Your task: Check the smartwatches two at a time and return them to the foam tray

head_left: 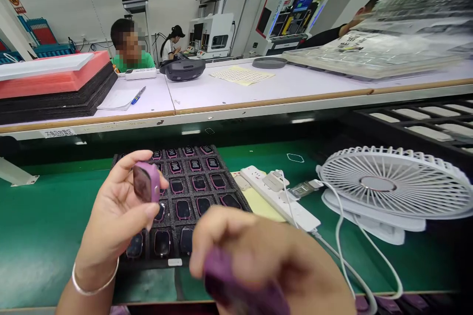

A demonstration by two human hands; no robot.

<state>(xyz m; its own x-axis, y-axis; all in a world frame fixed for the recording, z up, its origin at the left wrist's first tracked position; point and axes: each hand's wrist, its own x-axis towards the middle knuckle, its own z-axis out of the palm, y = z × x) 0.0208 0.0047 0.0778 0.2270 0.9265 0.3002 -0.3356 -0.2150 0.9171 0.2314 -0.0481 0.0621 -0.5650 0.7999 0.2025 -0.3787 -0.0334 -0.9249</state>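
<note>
My left hand (pixel 114 206) grips a purple smartwatch case (pixel 147 182) by its edges, held up on its side above the tray. Closer to the camera and blurred, my right hand (pixel 266 256) has its fingers closed round another purple smartwatch case (pixel 236 285) with a dark face. Behind both hands a black foam tray (pixel 207 268) lies on the green bench, its pockets holding rows of dark-screened watch cases (pixel 183 209). Some at the back show white marks on their screens. A small white label (pixel 175 262) sits on the tray's front edge. My right hand hides the tray's front right corner.
Right of the tray lie a white power strip (pixel 254 177) with cables and a white fan (pixel 391 184). A raised shelf (pixel 192 101) crosses behind, bearing foam sheets (pixel 55 91), a pen (pixel 138 95) and stacked clear trays (pixel 369 61). Other people sit beyond it.
</note>
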